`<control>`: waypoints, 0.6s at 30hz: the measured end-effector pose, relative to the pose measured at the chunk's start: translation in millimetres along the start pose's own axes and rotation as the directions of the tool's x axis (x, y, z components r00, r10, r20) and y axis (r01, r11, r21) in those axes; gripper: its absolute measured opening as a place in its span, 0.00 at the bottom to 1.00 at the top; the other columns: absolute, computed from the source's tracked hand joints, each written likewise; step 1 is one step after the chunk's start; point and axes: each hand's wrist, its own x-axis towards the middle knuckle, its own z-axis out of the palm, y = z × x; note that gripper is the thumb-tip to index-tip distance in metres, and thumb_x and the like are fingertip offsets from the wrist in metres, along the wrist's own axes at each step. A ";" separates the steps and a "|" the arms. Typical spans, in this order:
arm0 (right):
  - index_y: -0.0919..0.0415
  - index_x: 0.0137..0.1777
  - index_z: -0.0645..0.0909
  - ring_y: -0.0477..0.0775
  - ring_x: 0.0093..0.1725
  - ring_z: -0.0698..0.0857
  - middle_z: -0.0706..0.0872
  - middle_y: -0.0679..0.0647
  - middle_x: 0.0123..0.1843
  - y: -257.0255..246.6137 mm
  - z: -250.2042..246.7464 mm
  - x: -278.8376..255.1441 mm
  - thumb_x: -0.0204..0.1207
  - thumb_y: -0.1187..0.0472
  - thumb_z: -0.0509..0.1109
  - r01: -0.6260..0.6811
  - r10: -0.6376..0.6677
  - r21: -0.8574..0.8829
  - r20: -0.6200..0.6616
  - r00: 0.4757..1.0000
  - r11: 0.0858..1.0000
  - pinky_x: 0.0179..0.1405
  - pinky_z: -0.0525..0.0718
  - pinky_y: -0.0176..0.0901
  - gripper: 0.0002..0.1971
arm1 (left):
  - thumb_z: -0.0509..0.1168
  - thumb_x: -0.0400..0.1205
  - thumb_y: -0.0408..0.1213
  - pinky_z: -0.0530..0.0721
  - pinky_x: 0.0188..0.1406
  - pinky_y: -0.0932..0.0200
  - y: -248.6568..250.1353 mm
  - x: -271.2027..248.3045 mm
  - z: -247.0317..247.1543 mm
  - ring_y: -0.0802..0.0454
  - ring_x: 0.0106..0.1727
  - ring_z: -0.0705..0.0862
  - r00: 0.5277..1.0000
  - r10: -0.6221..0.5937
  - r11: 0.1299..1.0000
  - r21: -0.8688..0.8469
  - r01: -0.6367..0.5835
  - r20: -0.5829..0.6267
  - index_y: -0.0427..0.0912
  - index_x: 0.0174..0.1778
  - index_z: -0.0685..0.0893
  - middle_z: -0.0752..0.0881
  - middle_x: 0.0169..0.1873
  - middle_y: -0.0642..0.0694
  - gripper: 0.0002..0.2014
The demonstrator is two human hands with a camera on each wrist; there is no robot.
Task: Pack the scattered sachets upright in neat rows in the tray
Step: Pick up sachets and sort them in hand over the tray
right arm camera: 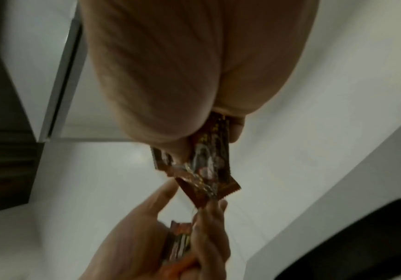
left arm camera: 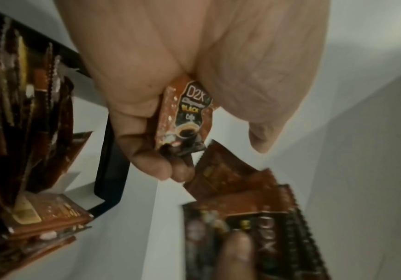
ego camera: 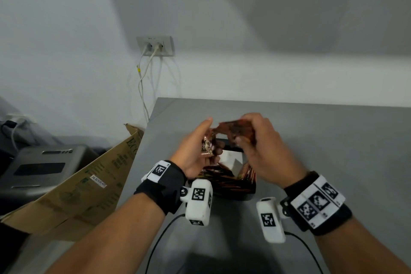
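From my screen the grey flat tabletop (ego camera: 333, 140) fills the view, and I place everything by the black shallow tray (ego camera: 231, 147) on it. Inside the tray, brown foil coffee sachets (ego camera: 224, 179) already stand on edge in its near part, while a white stretch toward the far rim is unfilled, so I judge the packing partly done. Above the tray, my right hand (ego camera: 264, 149) pinches a small fanned bunch of sachets (ego camera: 235, 129) (count unclear). My left hand (ego camera: 195, 151), just beside it, curls round one printed sachet (left arm camera: 185, 117). Both loads remain to go in.
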 end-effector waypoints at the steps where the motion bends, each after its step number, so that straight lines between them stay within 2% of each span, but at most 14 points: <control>1: 0.44 0.64 0.70 0.36 0.52 0.78 0.74 0.44 0.54 0.6 3.4 -3.6 0.83 0.62 0.69 0.049 -0.047 -0.056 0.041 0.998 0.997 0.48 0.73 0.25 0.17 | 0.69 0.84 0.50 0.78 0.34 0.54 0.9 0.6 1.5 0.47 0.33 0.82 1.000 0.009 0.999 -0.048 -0.010 -0.015 0.43 0.44 0.85 0.85 0.32 0.44 0.13; 3: 0.46 0.66 0.72 0.36 0.54 0.76 0.72 0.40 0.55 4.3 11.7 -10.3 0.82 0.62 0.70 0.089 -0.081 -0.059 0.126 0.989 0.994 0.53 0.73 0.26 0.17 | 0.70 0.82 0.34 0.80 0.35 0.55 1.9 5.0 1.6 0.46 0.37 0.84 0.997 0.060 0.995 -0.077 -0.064 -0.045 0.44 0.47 0.84 0.86 0.34 0.44 0.01; 4: 0.47 0.67 0.72 0.36 0.57 0.77 0.73 0.40 0.56 5.9 13.9 -12.6 0.82 0.62 0.70 0.095 -0.087 -0.042 0.159 0.983 0.995 0.56 0.74 0.27 0.18 | 0.69 0.81 0.27 0.82 0.34 0.56 2.4 7.2 -0.2 0.46 0.37 0.86 0.993 0.094 0.993 -0.066 -0.099 -0.072 0.43 0.50 0.83 0.86 0.36 0.43 0.07; 6: 0.47 0.67 0.73 0.40 0.58 0.81 0.80 0.43 0.59 7.2 13.6 -13.5 0.82 0.64 0.70 0.039 -0.052 0.073 0.181 0.982 0.997 0.60 0.80 0.36 0.18 | 0.68 0.79 0.18 0.85 0.29 0.56 6.1 7.8 -3.1 0.47 0.34 0.89 0.982 0.159 0.985 -0.044 -0.164 -0.104 0.39 0.55 0.83 0.88 0.39 0.40 0.14; 7: 0.47 0.66 0.74 0.43 0.56 0.85 0.84 0.45 0.58 7.0 11.7 -12.4 0.83 0.65 0.70 -0.040 0.006 0.191 0.174 0.985 0.981 0.59 0.84 0.41 0.16 | 0.68 0.78 0.16 0.87 0.28 0.55 8.1 7.1 -5.0 0.47 0.34 0.90 0.976 0.193 0.980 -0.028 -0.196 -0.104 0.37 0.56 0.83 0.88 0.41 0.38 0.15; 9: 0.49 0.64 0.77 0.49 0.54 0.90 0.91 0.50 0.55 9.4 9.6 -7.1 0.84 0.67 0.69 -0.200 0.147 0.424 0.154 0.977 0.884 0.61 0.87 0.49 0.15 | 0.69 0.78 0.15 0.91 0.32 0.52 9.3 6.1 -8.6 0.45 0.36 0.90 0.966 0.246 0.969 0.047 -0.243 -0.073 0.34 0.56 0.83 0.87 0.45 0.35 0.15; 12: 0.55 0.68 0.80 0.58 0.63 0.89 0.92 0.54 0.60 18.7 11.9 4.3 0.84 0.69 0.67 -0.345 0.317 0.643 0.164 0.934 0.684 0.71 0.82 0.62 0.15 | 0.70 0.77 0.15 0.91 0.34 0.49 8.3 3.6 -8.2 0.44 0.37 0.90 0.956 0.292 0.943 0.165 -0.289 0.011 0.35 0.51 0.85 0.89 0.44 0.36 0.13; 15: 0.64 0.71 0.77 0.62 0.61 0.89 0.91 0.62 0.61 19.1 17.8 10.2 0.83 0.73 0.65 -0.443 0.389 0.760 0.270 0.881 0.475 0.68 0.83 0.58 0.18 | 0.69 0.78 0.16 0.91 0.37 0.49 3.5 4.3 -3.9 0.42 0.41 0.89 0.951 0.300 0.922 0.233 -0.309 0.074 0.34 0.52 0.86 0.90 0.44 0.35 0.11; 16: 0.65 0.72 0.76 0.62 0.59 0.89 0.90 0.63 0.60 18.2 19.8 10.5 0.84 0.73 0.65 -0.462 0.395 0.765 0.293 0.871 0.449 0.66 0.84 0.57 0.18 | 0.68 0.79 0.16 0.91 0.39 0.48 2.5 3.3 -2.1 0.41 0.41 0.89 0.951 0.298 0.920 0.241 -0.310 0.084 0.32 0.53 0.86 0.89 0.45 0.33 0.11; 18: 0.63 0.71 0.78 0.64 0.61 0.88 0.90 0.63 0.60 19.0 23.9 10.1 0.84 0.72 0.64 -0.481 0.394 0.744 0.314 0.864 0.464 0.66 0.83 0.57 0.17 | 0.64 0.81 0.16 0.90 0.42 0.46 2.2 -0.4 1.2 0.39 0.43 0.88 0.956 0.273 0.929 0.230 -0.291 0.111 0.29 0.57 0.84 0.87 0.48 0.29 0.11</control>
